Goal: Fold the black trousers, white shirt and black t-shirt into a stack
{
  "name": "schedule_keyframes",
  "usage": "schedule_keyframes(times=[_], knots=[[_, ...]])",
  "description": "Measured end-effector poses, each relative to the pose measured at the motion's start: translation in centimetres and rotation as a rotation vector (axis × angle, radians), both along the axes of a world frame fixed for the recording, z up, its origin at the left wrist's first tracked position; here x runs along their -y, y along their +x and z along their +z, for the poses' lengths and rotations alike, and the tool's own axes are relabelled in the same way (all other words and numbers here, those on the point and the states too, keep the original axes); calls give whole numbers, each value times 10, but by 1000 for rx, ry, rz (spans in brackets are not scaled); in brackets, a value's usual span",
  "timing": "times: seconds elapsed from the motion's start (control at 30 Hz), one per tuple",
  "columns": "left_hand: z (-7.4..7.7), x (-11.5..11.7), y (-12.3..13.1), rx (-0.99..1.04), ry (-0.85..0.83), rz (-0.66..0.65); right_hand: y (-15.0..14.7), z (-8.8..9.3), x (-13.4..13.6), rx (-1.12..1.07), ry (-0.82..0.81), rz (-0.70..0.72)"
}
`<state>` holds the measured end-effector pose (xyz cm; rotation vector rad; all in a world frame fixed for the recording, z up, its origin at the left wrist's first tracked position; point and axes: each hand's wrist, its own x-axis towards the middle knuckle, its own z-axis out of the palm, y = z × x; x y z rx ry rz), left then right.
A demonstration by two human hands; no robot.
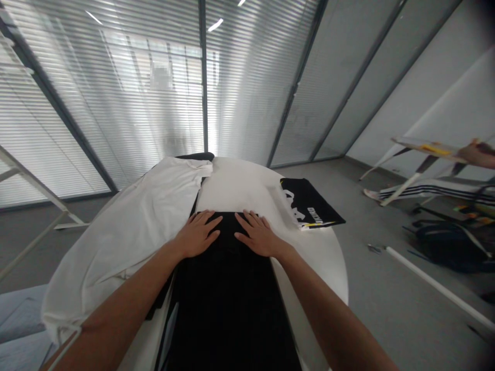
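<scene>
A person's left hand and right hand lie open and flat, fingers spread, gripping nothing, on the top edge of a black garment spread lengthwise on a round white desk. A white garment lies bunched just to its left; a folded black garment with printing sits beyond the right hand. At far right, another person's hand rests on a folding table.
</scene>
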<state>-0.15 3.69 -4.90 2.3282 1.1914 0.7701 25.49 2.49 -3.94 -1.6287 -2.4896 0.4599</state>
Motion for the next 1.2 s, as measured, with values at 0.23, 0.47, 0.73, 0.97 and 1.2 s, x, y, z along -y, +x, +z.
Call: schedule_keyframes(times=[0.23,0.47,0.73,0.97,1.2], knots=[[2,-1,-7,45,-149,25,27,5,-7,53,-164,-50],[14,-4,-7,-315,-9,251,28,21,-10,-69,-37,-71],[26,-2,0,-542,142,537,13,11,-14,87,156,-340],[33,1,0,-627,119,557,16,17,-17,130,-5,-507],[28,-9,-5,-525,-75,452,17,20,-19,87,-50,-415]])
